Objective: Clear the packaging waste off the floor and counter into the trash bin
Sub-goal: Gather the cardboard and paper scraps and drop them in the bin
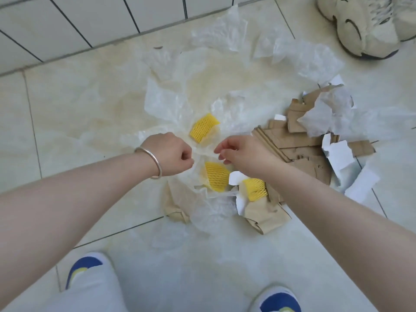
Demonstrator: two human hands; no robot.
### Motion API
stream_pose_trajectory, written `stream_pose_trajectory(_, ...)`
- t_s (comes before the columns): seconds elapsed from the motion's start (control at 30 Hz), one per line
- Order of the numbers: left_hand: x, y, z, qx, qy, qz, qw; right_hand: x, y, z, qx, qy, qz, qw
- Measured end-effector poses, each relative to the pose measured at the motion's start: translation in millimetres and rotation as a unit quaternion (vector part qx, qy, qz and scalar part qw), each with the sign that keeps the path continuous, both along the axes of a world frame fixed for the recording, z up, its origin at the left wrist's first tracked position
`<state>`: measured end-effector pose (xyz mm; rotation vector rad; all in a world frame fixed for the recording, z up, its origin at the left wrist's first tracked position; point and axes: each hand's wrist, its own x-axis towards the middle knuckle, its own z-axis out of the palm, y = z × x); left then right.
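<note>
Below, both hands (pixel 167 154) (pixel 243 155) pinching clear plastic (pixel 203 152) — yellow netting (pixel 216 179) underneath

Three yellow foam nets (pixel 204 127) – two hands (pixel 171 154), one bracelet (pixel 155 162), three shoes (pixel 360 25) – plastic sheets uncountable.

glossy pale marbled floor tiles (pixel 67 104) with thin dark grout lines, lit evenly; white wall tiles (pixel 67 23) meet the floor along its far edge.

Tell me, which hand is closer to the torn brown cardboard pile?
Right. The right hand hovers just beside the torn brown cardboard pile, nearly touching its edge. The left hand is farther away, across the thin plastic film.
</note>
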<state>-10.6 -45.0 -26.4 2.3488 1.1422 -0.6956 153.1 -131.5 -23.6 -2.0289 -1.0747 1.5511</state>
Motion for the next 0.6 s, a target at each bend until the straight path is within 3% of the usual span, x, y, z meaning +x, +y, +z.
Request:
stream_pose_trajectory(0.13,-38.2,4.4,-20.5,-0.153,0.094,0.106,0.978,-9.2,-27.3,-18.1,-0.052,-0.07,0.05,0.995)
stream_pose_trajectory(0.27,-58.5,-5.9,-43.7,-0.259,0.119,0.204,0.937,-31.9,-38.1,-29.3,-0.013,-0.136,0.071,0.988)
stream_pose_trajectory(0.6,-59.2,-22.0,-72.2,-0.153,0.015,0.304,0.94,-81.9,-44.2,-56.3,-0.053,-0.173,0.246,0.952)
